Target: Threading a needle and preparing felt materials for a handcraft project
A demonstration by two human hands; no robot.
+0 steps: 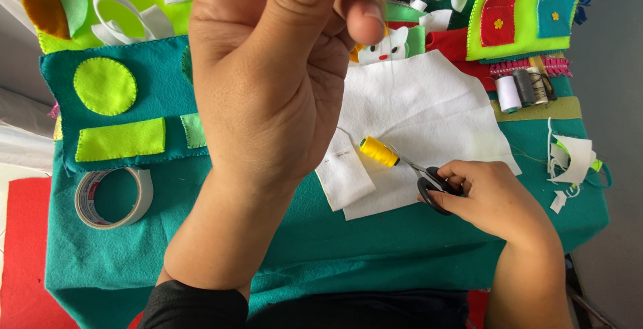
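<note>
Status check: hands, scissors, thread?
Left hand raised near camera, fingertips pinched. Right hand grips black scissors beside yellow thread spool on white felt.

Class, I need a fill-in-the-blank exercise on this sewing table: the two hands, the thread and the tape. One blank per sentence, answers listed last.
1. The right hand holds a pair of black-handled ____ on the white felt.
2. The spool of thread lying at the tip of the blades is ____ in colour.
3. The left hand is raised close to the camera, its fingertips ____ together.
4. The roll of tape lies on the ____ cloth.

Missing words: scissors; yellow; pinched; teal
</note>
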